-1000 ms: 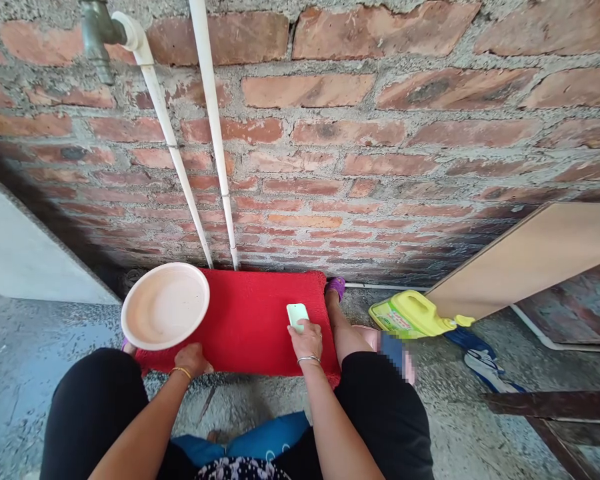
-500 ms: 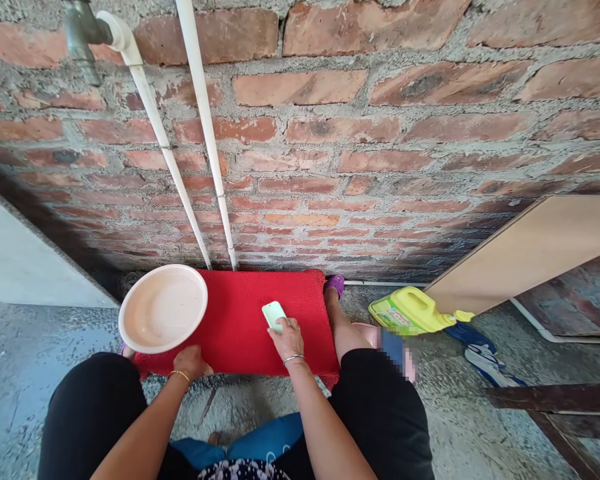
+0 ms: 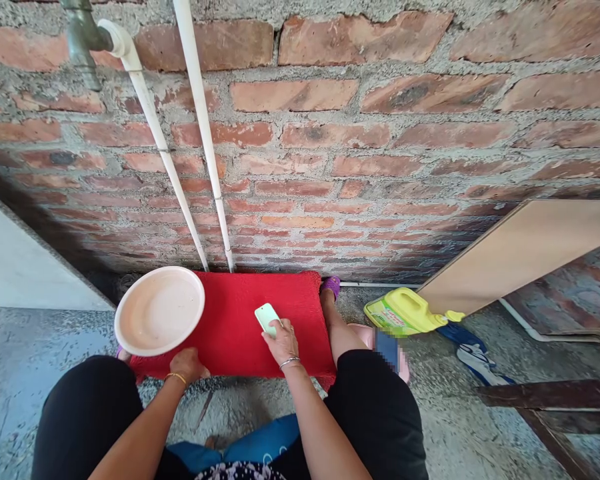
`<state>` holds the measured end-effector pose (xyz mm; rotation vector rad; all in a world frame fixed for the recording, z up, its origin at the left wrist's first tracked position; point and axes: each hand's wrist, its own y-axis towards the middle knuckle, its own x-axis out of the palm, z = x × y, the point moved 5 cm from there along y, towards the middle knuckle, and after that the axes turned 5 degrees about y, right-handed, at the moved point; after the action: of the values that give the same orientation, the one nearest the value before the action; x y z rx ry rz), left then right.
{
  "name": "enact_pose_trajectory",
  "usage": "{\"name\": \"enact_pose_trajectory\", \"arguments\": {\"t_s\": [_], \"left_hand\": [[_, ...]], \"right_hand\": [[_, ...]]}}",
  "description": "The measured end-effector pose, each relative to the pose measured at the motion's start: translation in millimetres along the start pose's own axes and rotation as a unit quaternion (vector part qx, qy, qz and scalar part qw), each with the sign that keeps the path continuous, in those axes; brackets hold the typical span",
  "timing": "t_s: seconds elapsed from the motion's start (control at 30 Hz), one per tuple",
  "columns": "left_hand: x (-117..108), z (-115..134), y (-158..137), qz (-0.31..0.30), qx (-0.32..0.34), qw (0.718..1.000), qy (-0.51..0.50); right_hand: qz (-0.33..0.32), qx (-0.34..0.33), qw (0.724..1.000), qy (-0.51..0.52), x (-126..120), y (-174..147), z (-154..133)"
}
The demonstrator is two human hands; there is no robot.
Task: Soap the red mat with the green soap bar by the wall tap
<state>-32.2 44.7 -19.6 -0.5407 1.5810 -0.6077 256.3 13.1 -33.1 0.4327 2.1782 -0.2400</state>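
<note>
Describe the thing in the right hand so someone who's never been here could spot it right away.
Below the brick wall lies a red cloth, with a pale pink basin at its left end. To the basin's right, the right hand holds a pale green block over the cloth. Its small, rectangular shape and green colour set it apart from the round basin.

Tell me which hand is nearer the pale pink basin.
Left. The left hand is at the near edge of the red cloth, close beside the pale pink basin. The right hand is farther right across the cloth, holding a pale green bar.
</note>
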Motion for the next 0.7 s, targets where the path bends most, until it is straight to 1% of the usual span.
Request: {"name": "enact_pose_trajectory", "arguments": {"t_s": [0.03, 0.1, 0.17, 0.23, 0.3, 0.33, 0.4, 0.57, 0.63, 0.7], "left_hand": [[-0.4, 0.2, -0.1, 0.0, 0.001, 1.0, 0.0], [-0.9, 0.6, -0.4, -0.003, 0.002, 1.0, 0.0], [-1.3, 0.7, -0.9, -0.006, 0.002, 1.0, -0.001], [-1.2, 0.3, -1.2, -0.006, 0.001, 1.0, -0.004], [-0.5, -0.2, -0.7, -0.004, 0.0, 1.0, -0.007], [0.1, -0.4, -0.2, -0.003, 0.001, 1.0, -0.007], [1.5, -0.8, 1.2, -0.002, 0.002, 1.0, -0.003], [3.7, -1.0, 4.1, 0.003, 0.007, 1.0, 0.0], [3.7, -0.9, 4.4, 0.005, 0.009, 1.0, 0.001], [3.7, -0.9, 4.6, 0.004, 0.007, 1.0, 0.0]], "right_hand": [[-0.007, 0.008, 1.0, -0.008, -0.7, 0.0, 1.9], [0.004, 0.057, 0.998, -0.027, -12.0, 1.1, 14.4], [0.033, 0.113, 0.992, -0.045, -31.4, 2.8, 31.7], [0.066, 0.151, 0.985, -0.059, -50.6, 4.1, 46.1], [0.09, 0.164, 0.981, -0.057, -61.8, 4.7, 52.6], [0.099, 0.164, 0.98, -0.052, -63.2, 4.5, 52.4], [0.1, 0.146, 0.984, -0.033, -56.6, 3.7, 45.1], [0.02, 0.033, 0.999, 0.006, -16.7, 1.0, 14.7], [0.01, 0.03, 1.0, 0.002, -13.0, 0.4, 16.0], [0.025, 0.066, 0.997, -0.013, -21.4, 1.0, 27.8]]}}
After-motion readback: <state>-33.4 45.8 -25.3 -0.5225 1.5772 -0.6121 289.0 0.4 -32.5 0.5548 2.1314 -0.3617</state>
